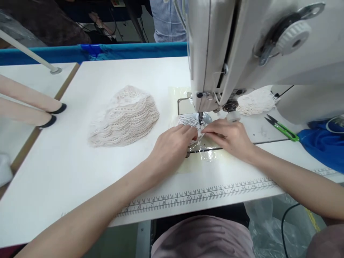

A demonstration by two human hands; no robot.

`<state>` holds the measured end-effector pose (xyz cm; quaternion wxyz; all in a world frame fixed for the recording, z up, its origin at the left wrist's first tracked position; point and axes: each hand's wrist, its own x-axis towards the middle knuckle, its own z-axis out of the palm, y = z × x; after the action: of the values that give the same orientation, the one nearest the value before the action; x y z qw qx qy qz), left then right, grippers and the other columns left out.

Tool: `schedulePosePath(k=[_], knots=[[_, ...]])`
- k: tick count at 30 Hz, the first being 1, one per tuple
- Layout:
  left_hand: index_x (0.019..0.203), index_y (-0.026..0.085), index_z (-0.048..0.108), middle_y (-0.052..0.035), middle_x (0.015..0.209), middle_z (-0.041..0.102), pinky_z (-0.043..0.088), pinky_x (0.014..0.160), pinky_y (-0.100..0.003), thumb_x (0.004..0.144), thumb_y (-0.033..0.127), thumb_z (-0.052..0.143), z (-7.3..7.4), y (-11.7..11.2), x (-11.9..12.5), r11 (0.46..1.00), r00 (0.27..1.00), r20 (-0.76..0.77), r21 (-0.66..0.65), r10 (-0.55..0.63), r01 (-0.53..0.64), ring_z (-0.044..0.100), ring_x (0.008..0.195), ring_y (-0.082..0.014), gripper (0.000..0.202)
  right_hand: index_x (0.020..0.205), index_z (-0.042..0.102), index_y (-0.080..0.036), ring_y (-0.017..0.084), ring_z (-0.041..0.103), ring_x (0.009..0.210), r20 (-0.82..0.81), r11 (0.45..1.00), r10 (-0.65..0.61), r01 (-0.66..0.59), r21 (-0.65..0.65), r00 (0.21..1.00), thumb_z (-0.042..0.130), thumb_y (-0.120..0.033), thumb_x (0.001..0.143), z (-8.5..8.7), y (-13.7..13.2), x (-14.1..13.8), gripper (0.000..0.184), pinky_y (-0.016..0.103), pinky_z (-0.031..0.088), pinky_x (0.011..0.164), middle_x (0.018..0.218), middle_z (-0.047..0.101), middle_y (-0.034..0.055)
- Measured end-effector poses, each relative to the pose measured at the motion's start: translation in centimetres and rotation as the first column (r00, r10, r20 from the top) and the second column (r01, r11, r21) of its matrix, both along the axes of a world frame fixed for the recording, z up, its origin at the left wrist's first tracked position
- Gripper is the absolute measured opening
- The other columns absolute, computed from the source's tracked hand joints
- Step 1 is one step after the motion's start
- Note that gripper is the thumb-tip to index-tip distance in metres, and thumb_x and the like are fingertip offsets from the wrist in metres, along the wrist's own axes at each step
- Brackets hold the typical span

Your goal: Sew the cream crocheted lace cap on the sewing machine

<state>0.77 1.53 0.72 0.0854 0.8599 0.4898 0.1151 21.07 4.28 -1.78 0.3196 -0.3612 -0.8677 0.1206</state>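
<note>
A small piece of white lace lies under the presser foot of a sewing machine. My left hand rests on the lace's left side, fingers curled in and closed on it. From the right, my right hand pinches the lace edge between thumb and fingers, just in front of the foot. Both hands' fingertips are close together, and they hide part of the lace. Left of the machine sits a fanned stack of cream lace pieces.
More white lace lies behind the needle area. Green-handled thread snips and blue cloth are to the right. A printed ruler runs along the front table edge. Two padded rods stick in from the left. People are beyond the table.
</note>
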Motion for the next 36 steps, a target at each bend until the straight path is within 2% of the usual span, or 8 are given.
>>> schedulePosePath(k=[5,9,14,21,23,26,30,36], knots=[[0.101,0.02,0.062,-0.0006,0.082,0.065,0.041,0.059,-0.026,0.086,0.013,0.032,0.7,1.9,-0.3,0.973,0.936,0.316,-0.21,0.156,-0.092,0.057,0.067,-0.0144,0.034,0.095,0.074,-0.02,0.014,0.064,0.066,-0.09,0.992,-0.082,0.073,-0.1,0.993,0.061,-0.026,0.091,0.2,0.2,-0.1,0.016,0.029,0.049,0.067,0.082,0.075,0.0014],[0.099,0.02,0.07,-0.0021,0.08,0.063,0.039,0.058,-0.026,0.087,0.04,0.049,1.4,3.0,-0.3,0.977,0.963,0.269,-0.209,0.027,0.031,0.054,0.065,-0.0149,0.032,0.088,0.076,-0.02,0.01,0.052,0.05,-0.11,0.987,-0.162,0.163,0.0,0.981,0.058,-0.031,0.092,0.3,0.5,-0.1,0.022,0.026,0.044,0.057,0.063,0.069,-0.0014],[0.092,0.022,0.073,-0.0014,0.078,0.062,0.038,0.057,-0.025,0.087,0.04,0.048,1.0,3.5,-0.4,0.976,0.962,0.273,-0.205,-0.008,0.066,0.053,0.062,-0.0125,0.031,0.087,0.076,-0.019,0.008,0.049,0.049,-0.11,0.98,-0.171,0.18,0.085,0.979,0.059,-0.029,0.092,0.1,0.7,-0.3,0.021,0.023,0.04,0.053,0.064,0.07,-0.0018],[0.071,0.023,0.069,-0.0009,0.07,0.056,0.039,0.053,-0.027,0.093,0.044,0.046,1.1,3.9,-1.1,0.965,0.945,0.321,-0.222,-0.065,0.142,0.051,0.057,-0.0115,0.038,0.093,0.075,-0.022,0.009,0.059,0.055,-0.036,0.987,-0.156,0.157,0.038,0.987,0.061,-0.027,0.091,0.1,0.5,-0.2,0.016,0.023,0.041,0.055,0.077,0.074,-0.0031],[0.073,0.023,0.071,-0.0017,0.075,0.059,0.039,0.051,-0.027,0.093,0.043,0.046,0.8,3.6,-1.2,0.973,0.955,0.272,-0.159,-0.119,0.167,0.052,0.057,-0.0109,0.038,0.093,0.074,-0.022,0.01,0.063,0.062,-0.012,0.993,-0.112,0.113,0.042,0.994,0.06,-0.026,0.091,0.3,0.3,-0.1,0.015,0.024,0.043,0.059,0.08,0.075,-0.0036],[0.081,0.025,0.074,-0.0041,0.089,0.065,0.034,0.045,-0.028,0.094,0.038,0.048,0.1,2.5,-1.2,0.975,0.974,0.088,0.096,-0.207,0.199,0.054,0.057,-0.0116,0.032,0.088,0.073,-0.02,0.012,0.066,0.076,0.066,0.981,-0.05,0.037,0.193,0.997,0.061,-0.024,0.091,0.4,-0.2,0.2,0.013,0.026,0.043,0.066,0.087,0.075,-0.0036],[0.102,0.025,0.071,-0.005,0.109,0.071,0.042,0.057,-0.035,0.093,0.027,0.053,-0.4,0.6,-1.0,0.88,0.958,-0.185,0.386,-0.22,0.276,0.064,0.086,-0.0224,0.021,0.08,0.07,-0.022,0.013,0.064,0.087,0.234,0.897,-0.093,-0.02,0.441,0.968,0.056,-0.016,0.092,0.3,-0.8,0.4,0.02,0.029,0.038,0.069,0.091,0.075,-0.006],[0.118,0.022,0.062,-0.0057,0.122,0.067,0.045,0.081,-0.041,0.094,0.016,0.049,-0.4,-0.1,-1.0,0.854,0.941,-0.237,0.408,-0.242,0.322,0.06,0.117,-0.0254,0.028,0.079,0.067,-0.021,0.011,0.061,0.085,0.304,0.868,-0.125,-0.044,0.494,0.944,0.051,-0.009,0.094,0.4,-1.1,0.2,0.025,0.032,0.035,0.071,0.088,0.075,-0.0059]])
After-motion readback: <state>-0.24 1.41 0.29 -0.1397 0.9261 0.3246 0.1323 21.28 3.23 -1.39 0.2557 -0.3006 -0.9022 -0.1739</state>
